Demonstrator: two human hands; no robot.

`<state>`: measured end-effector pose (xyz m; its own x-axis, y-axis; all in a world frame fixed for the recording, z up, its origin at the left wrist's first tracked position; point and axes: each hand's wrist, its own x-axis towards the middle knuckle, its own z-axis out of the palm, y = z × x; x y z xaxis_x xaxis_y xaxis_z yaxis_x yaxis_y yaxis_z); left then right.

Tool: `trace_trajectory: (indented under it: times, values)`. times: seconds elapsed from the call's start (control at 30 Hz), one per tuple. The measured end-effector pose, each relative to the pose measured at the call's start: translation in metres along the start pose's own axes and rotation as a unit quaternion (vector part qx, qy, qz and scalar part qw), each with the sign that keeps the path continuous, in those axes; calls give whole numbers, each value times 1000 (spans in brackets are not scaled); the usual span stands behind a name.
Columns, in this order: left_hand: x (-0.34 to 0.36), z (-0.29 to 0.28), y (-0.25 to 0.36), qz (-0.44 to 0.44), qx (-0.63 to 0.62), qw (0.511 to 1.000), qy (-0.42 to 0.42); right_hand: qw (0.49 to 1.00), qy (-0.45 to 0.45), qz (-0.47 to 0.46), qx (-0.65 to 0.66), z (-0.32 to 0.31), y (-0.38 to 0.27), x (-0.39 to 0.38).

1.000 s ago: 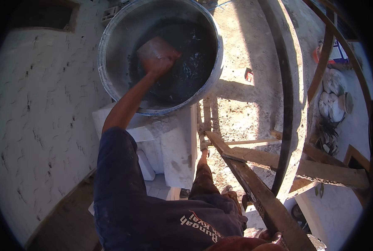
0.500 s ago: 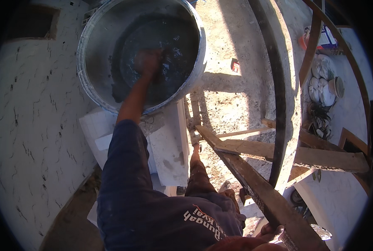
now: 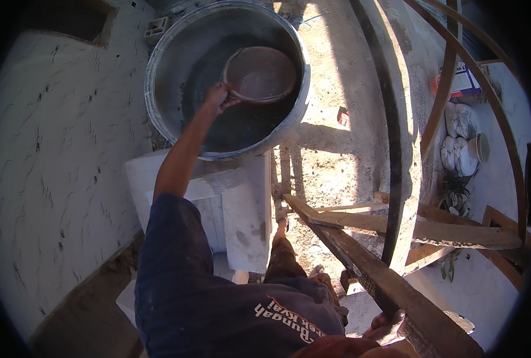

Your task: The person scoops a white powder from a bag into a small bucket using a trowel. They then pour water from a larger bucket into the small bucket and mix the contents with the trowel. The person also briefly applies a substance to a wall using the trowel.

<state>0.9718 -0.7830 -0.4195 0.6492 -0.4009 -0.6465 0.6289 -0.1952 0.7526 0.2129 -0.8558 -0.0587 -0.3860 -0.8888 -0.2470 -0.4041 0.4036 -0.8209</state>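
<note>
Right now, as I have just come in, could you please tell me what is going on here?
Someone in a dark shirt is working at a large round barrel with dark liquid in it. The left hand holds a reddish round scoop by its near side, inside the barrel; whether it touches the liquid is hard to tell. The right hand is at a slanting wooden beam.
</note>
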Motion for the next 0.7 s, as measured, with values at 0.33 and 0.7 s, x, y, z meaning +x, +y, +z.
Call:
trace_trajectory:
  times: [0.33,0.7]
  values:
    - [-113,-5,85,140,-103,985,-17,998,-16,-58,9,50,-30,-9]
    - [22,-24,-4,228,441,863,90,997,-16,-72,0,52,-22,0]
